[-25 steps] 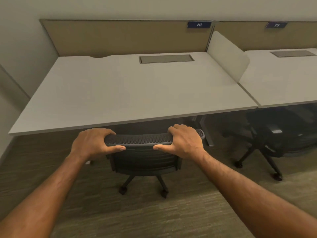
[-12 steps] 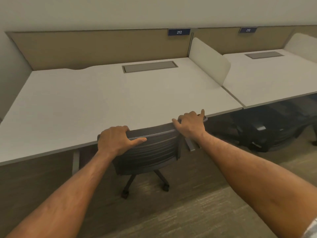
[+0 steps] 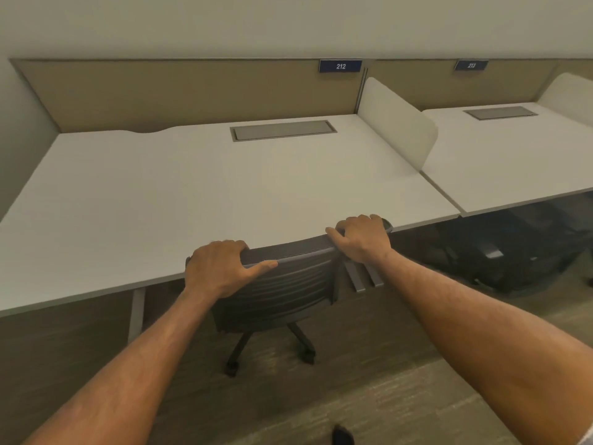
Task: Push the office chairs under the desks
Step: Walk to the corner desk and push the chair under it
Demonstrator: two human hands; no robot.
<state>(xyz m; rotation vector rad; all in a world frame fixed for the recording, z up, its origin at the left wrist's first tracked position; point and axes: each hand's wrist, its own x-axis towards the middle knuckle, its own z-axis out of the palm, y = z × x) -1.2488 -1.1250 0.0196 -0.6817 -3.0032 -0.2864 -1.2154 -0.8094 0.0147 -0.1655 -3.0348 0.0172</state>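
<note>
Since a moment ago the office chair (image 3: 282,284) has rolled further in, its top rail now touching the front edge of the worktop (image 3: 192,194) marked 212. Both the left hand (image 3: 218,268) and right hand (image 3: 362,239) are clamped over that rail, 1 grip at each end. It looks light on its casters and likely to swivel, so that stiff rail seems the best hold; another chair (image 3: 513,252) sits under desk 213.
</note>
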